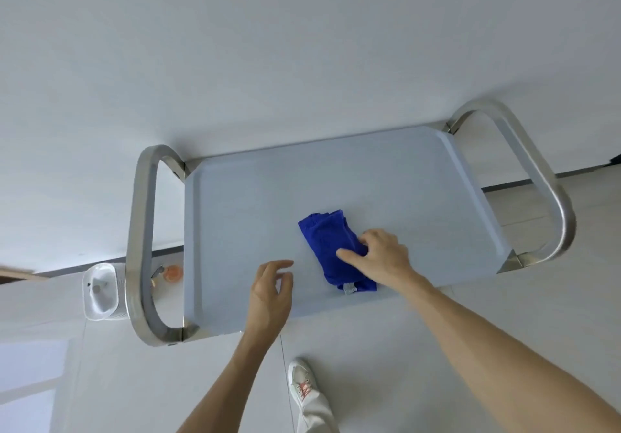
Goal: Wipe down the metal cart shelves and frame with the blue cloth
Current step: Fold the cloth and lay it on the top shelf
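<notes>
The metal cart stands below me, its top shelf (268,204) a pale tray with a raised rim. Looped steel handles close each end, one on the left (141,231) and one on the right (544,177). A folded blue cloth (329,241) lies on the shelf right of centre, a grey tag at its near end. My right hand (379,254) rests on the cloth's right side, fingers curled into the fabric. My left hand (268,291) hovers over the shelf's near edge, left of the cloth, fingers apart and holding nothing.
The cart stands against a white wall (302,46). On the floor left of the cart are a small white appliance (100,291) and an orange object (173,273) seen behind the left handle. My white shoe (304,385) is on the tiled floor by the cart's near side.
</notes>
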### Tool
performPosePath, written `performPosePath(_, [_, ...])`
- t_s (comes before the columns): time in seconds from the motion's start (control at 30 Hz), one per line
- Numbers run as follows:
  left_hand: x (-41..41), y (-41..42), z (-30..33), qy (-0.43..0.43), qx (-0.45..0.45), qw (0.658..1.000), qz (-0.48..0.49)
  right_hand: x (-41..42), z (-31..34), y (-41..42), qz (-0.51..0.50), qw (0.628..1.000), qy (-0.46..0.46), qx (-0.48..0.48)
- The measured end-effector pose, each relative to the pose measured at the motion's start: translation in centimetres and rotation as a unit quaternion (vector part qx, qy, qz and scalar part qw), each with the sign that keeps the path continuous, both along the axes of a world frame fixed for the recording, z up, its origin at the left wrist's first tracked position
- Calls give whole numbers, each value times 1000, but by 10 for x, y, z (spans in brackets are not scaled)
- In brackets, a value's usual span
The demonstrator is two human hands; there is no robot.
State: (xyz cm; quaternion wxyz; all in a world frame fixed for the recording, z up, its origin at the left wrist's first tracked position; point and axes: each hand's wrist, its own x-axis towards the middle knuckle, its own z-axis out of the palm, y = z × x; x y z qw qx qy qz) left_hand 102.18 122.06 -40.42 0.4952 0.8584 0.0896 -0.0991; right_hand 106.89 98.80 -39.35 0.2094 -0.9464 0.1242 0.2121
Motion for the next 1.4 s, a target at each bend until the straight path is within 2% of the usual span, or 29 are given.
performPosePath(0.07, [2, -2, 11, 76, -59, 995, 18, 3, 2, 13, -20, 1000, 3, 18])
performPosePath(0.2, [3, -2, 30, 196, -167, 965, 51, 2, 15, 16, -44, 994, 4, 96])
performPosePath(0.27, [6, -4, 37, 247, -241, 934, 89, -3, 27, 18, -32, 991, -31, 129])
performPosePath(0.33, [9, -8, 45, 285, -307, 899, 125, -9, 41, 22, 19, 984, -105, 141])
performPosePath(0.47, [19, -27, 73, 299, -398, 854, 148, -23, 74, 33, 157, 949, -222, 159])
performPosePath(0.63, [24, -42, 110, 240, -543, 786, 170, -33, 103, 32, 340, 889, -225, 208])
performPosePath(0.7, [22, -41, 120, 222, -558, 785, 152, -27, 116, 27, 353, 881, -203, 241])
performPosePath(0.8, [18, -38, 131, 186, -578, 781, 147, -14, 135, 22, 293, 891, -173, 302])
performPosePath(0.97, [26, -33, 157, 131, -610, 768, 146, 8, 156, 28, 206, 894, -176, 357])
performPosePath(1.13, [37, -14, 176, 117, -569, 808, 94, 20, 166, 42, 108, 908, -145, 378])
performPosePath(1.27, [43, 10, 191, 95, -519, 846, 75, 37, 169, 41, 3, 878, -81, 471])
performPosePath(1.4, [51, 30, 201, 101, -491, 858, 110, 42, 169, 37, -53, 872, -50, 484])
